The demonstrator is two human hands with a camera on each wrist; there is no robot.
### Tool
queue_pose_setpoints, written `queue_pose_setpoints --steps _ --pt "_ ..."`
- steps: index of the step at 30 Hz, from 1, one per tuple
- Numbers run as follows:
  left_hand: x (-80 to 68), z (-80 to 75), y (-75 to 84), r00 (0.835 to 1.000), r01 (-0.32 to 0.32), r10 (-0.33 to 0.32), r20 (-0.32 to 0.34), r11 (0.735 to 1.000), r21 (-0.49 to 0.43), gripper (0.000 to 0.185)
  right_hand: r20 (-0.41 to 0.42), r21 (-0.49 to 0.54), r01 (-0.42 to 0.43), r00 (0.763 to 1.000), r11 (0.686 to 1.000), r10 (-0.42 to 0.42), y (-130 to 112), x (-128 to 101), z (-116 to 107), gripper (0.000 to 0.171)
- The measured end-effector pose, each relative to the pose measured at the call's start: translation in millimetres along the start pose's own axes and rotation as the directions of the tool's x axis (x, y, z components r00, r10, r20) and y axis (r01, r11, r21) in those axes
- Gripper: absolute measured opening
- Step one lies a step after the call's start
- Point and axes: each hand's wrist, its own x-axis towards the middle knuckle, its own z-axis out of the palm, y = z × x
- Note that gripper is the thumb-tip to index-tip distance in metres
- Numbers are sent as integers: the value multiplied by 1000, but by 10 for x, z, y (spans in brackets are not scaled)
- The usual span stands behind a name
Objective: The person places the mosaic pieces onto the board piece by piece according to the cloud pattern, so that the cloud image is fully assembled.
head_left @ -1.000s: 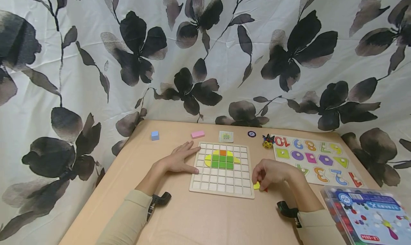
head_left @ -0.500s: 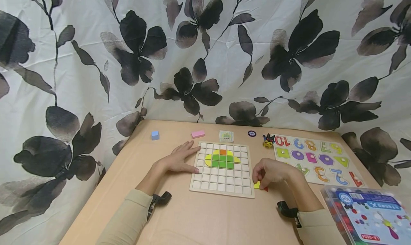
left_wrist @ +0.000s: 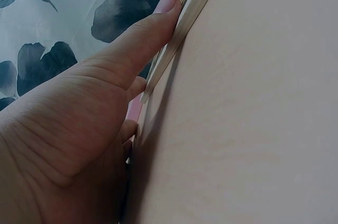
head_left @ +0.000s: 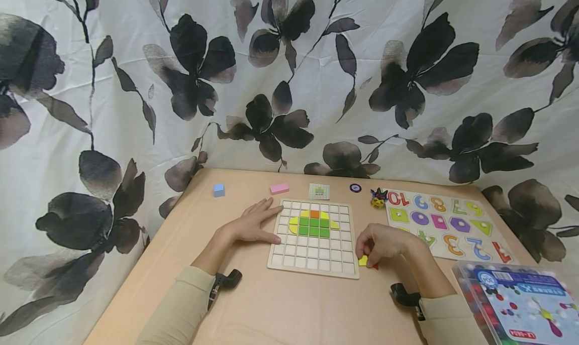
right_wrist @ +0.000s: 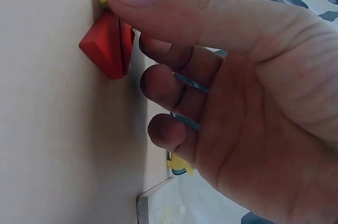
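Box lid: the clear plastic box [head_left: 520,305] at the near right corner carries a printed sheet with a barcode, a blue band of lettering too small to read, coloured ball-and-stick drawings, and a red label whose code is not certain.
Numerals: the number board [head_left: 428,214] lies beyond the right hand, its figures upside down to the viewer; 10, 8, 7, 3, 2 and 1 can be made out, with a row of coloured shapes between.
Yellow piece: small, flat-faced and bright, on the table [head_left: 289,310] just beside the grid board's right edge; partly covered by the thumb.
Right hand: the right hand [head_left: 384,242] pinches the yellow piece [head_left: 363,260] between thumb and forefinger; the other fingers curl inward.
Red pieces: the red pieces [right_wrist: 105,47], angular and smooth, lie right by the yellow one, below the thumb in the right wrist view.
Grid board: the pale grid board [head_left: 289,262], ruled into white squares, bears green tiles [head_left: 313,231] in a block, an orange tile [head_left: 314,214] above them, and yellow parts at the flanks.
Left hand: the left hand [head_left: 255,222] grasps nothing; its fingers are extended, the thumb tip touching the board's left edge.
Far edge: a blue cube [head_left: 219,190], a pink block [head_left: 279,189], a patterned card [head_left: 319,192], a dark disc [head_left: 355,188] and a yellow-and-dark figurine [head_left: 378,198] stand apart.
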Motion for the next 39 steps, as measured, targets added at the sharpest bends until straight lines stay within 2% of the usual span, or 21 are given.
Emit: queue_pose_setpoints --steps 17,30,39 --pt "23 13 -18 1000 -2 2 4 1000 15 106 -2 24 25 1000 999 -25 14 -33 -9 18" --pt "30 21 -29 1000 4 -4 5 1000 6 106 11 -26 18 1000 1000 -17 1 -13 22 19" --pt "26 11 -18 1000 -2 2 2 1000 7 106 -41 -93 -20 999 995 16 -116 -28 72 21"
